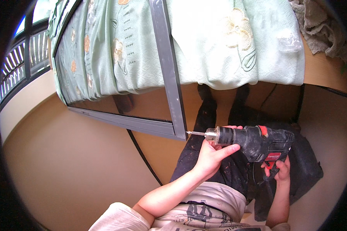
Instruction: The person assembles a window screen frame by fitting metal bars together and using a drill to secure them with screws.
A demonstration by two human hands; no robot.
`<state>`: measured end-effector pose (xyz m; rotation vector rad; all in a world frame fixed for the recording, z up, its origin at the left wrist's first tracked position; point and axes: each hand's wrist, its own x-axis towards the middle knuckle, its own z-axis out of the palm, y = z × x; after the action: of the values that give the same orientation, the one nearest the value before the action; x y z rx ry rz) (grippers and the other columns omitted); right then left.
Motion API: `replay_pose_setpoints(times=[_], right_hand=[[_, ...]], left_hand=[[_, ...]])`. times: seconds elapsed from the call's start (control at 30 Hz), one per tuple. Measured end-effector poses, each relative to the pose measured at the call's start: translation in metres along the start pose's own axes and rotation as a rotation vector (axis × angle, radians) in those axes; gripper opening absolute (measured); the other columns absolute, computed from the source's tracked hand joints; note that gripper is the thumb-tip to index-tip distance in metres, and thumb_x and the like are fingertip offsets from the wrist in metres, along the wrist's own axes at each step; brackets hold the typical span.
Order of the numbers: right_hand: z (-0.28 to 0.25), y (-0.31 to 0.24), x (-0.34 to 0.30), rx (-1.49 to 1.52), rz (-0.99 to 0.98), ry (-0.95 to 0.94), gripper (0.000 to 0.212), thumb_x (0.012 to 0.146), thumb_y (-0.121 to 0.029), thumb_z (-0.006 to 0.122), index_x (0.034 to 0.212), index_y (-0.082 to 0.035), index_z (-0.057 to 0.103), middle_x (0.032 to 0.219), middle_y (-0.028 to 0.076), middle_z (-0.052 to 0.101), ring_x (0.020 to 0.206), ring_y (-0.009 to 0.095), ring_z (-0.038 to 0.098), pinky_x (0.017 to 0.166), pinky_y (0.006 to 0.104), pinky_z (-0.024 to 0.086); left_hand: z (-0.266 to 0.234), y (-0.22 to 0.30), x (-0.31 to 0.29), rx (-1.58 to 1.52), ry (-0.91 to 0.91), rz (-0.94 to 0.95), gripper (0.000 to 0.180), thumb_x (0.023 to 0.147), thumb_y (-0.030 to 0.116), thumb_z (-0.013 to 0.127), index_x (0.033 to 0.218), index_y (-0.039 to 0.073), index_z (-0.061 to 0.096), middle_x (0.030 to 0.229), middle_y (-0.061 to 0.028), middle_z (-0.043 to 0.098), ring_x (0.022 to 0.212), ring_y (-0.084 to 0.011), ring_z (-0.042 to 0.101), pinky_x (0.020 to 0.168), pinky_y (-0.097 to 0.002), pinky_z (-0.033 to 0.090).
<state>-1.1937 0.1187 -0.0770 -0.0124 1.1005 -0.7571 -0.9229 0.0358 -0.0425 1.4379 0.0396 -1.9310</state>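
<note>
I see right hand (282, 169) gripping drill (254, 143) by handle, finger at red trigger (271, 164); left hand (214, 157) cupped around drill's front, near chuck (211, 135). Bit (197, 133) points left at corner of grey frame (167, 71), contact can't tell. Frame's corner juts past green cloth (210, 57). Step, I judge: lining up bit. Next move calls for steady, square push.
</note>
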Motion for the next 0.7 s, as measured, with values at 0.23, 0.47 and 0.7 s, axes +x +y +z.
replay_pose_setpoints(times=[0.23,0.47,0.7], right_hand=[[-0.004,-0.001,0.0,-0.015,-0.011,-0.043,0.062,0.08,-0.017,0.063,0.131,0.005,0.038,0.097,0.027,0.065,0.065,0.034,0.067,0.043,0.0368,0.052],[0.005,-0.025,-0.006,-0.115,-0.018,-0.059,0.07,0.071,0.001,0.069,0.133,0.001,0.037,0.1,0.026,0.064,0.074,0.035,0.068,0.052,0.0367,0.056],[0.01,-0.037,-0.019,-0.109,-0.021,-0.019,0.062,0.078,-0.016,0.069,0.128,0.003,0.04,0.083,0.023,0.064,0.056,0.03,0.063,0.041,0.0312,0.05]], left_hand=[[-0.002,0.002,0.001,-0.007,-0.037,0.017,0.056,0.077,0.0,0.075,0.127,0.001,0.05,0.132,-0.0162,0.055,0.125,-0.0249,0.051,0.11,-0.041,0.036],[-0.003,0.005,0.001,-0.052,-0.144,0.011,0.067,0.074,0.006,0.079,0.132,0.001,0.045,0.135,-0.0178,0.053,0.126,-0.0255,0.051,0.11,-0.0415,0.036],[-0.023,0.028,-0.008,-0.068,-0.206,0.183,0.098,0.079,0.051,0.073,0.149,0.003,0.023,0.15,-0.02,0.033,0.136,-0.0272,0.038,0.111,-0.0411,0.034]])
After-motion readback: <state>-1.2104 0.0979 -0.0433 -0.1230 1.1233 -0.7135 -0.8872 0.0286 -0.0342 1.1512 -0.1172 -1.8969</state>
